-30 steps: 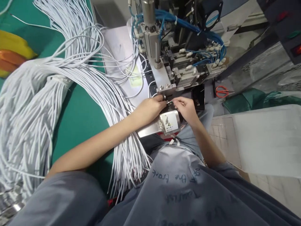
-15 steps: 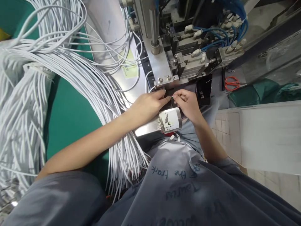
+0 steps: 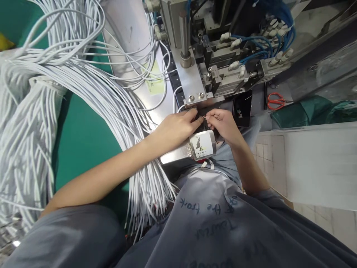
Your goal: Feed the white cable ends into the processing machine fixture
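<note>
My left hand (image 3: 178,126) and my right hand (image 3: 224,124) meet just below the metal press head (image 3: 192,83) of a small machine. Both are pinched closed, fingertips almost touching, around a tiny metal piece on the end of a thin white cable (image 3: 178,106) that curves in from the left. The piece is too small to name. Below my hands lies a shiny metal plate with a white warning label (image 3: 203,144).
A large bundle of white cables (image 3: 83,93) drapes across the green table (image 3: 83,141) on the left. Blue air hoses (image 3: 262,48) run over the machine. Red scissors (image 3: 275,100) lie to the right, beside a translucent plastic bin (image 3: 315,163).
My view has shifted down and closer to the machine over the second. Both hands stay pinched together at the same spot under the press head, moving only slightly.
</note>
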Available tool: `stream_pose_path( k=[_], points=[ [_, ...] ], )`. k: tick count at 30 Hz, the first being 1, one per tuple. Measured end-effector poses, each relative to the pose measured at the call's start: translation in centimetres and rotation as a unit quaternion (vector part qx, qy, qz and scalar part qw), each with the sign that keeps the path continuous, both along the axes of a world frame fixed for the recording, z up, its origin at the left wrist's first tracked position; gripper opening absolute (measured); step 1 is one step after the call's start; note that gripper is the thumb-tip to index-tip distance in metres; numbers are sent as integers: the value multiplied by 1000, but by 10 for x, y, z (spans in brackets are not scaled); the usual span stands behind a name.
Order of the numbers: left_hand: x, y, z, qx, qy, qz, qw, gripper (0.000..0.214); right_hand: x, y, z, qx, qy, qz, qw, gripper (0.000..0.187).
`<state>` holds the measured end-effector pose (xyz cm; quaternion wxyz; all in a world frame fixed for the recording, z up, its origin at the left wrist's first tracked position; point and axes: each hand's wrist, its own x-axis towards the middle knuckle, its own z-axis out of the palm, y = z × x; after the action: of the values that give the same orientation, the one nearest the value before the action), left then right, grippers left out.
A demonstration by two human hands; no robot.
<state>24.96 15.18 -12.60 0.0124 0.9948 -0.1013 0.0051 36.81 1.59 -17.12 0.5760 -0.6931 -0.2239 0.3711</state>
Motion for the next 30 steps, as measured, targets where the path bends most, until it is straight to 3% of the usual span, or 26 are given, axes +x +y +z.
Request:
stream_pose_path(
  k=[7, 16, 24, 30],
  points=[
    [-1, 0, -2, 3, -6, -2, 1000, 36, -5, 2, -1, 21, -11, -44, 999, 9],
    [-4, -1, 3, 9, 9, 14, 1000, 40, -7, 4, -10, 24, 43, 11, 999, 22],
    [-13, -4, 19, 38, 58, 79, 994, 16, -3, 3, -21, 48, -110, 48, 992, 25],
    [-14, -4, 17, 20, 43, 72, 996, 16, -11, -8, -5, 16, -249, -13, 968, 18]
  ],
)
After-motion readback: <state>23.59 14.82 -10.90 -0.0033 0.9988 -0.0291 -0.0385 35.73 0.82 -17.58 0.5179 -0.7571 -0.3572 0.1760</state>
